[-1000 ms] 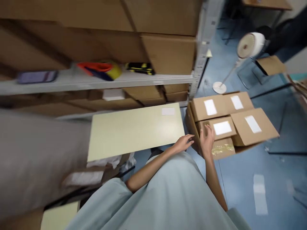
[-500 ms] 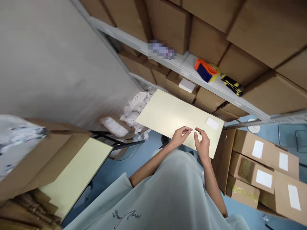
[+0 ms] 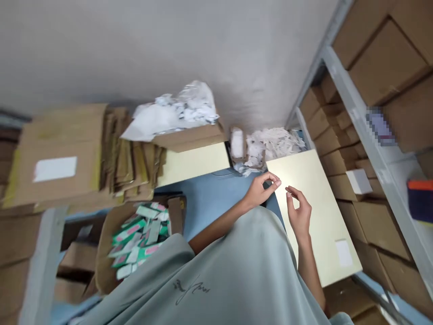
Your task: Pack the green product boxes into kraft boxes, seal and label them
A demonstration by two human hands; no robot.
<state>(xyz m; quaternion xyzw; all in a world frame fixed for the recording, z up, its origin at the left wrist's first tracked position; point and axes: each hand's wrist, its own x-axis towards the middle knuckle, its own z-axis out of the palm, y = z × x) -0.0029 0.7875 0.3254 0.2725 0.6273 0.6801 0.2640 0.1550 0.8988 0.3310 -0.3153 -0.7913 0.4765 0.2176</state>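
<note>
Both hands are raised in front of my body, close together but apart from each other. My left hand (image 3: 262, 189) has loosely curved fingers, its thumb tip close to the fingertips, and nothing visible in it. My right hand (image 3: 299, 210) is likewise empty, fingers bent with a gap between thumb and index finger. Below and beyond them is a pale yellow tabletop (image 3: 314, 194) with a white paper label (image 3: 343, 253) on it. My right hand appears over the tabletop, and my left hand near its left edge. Neither hand visibly grips anything.
Shelves of cardboard boxes (image 3: 385, 225) line the right. To the left stand flattened cartons (image 3: 67, 158), a carton of green-and-white small boxes (image 3: 142, 234) and a second pale table (image 3: 199, 162). White crumpled material (image 3: 280, 142) lies by the wall.
My view has turned left, so the tabletop and shelves now appear further right. The stacked cartons and green-and-white boxes have come into view. Both hands remain raised and empty.
</note>
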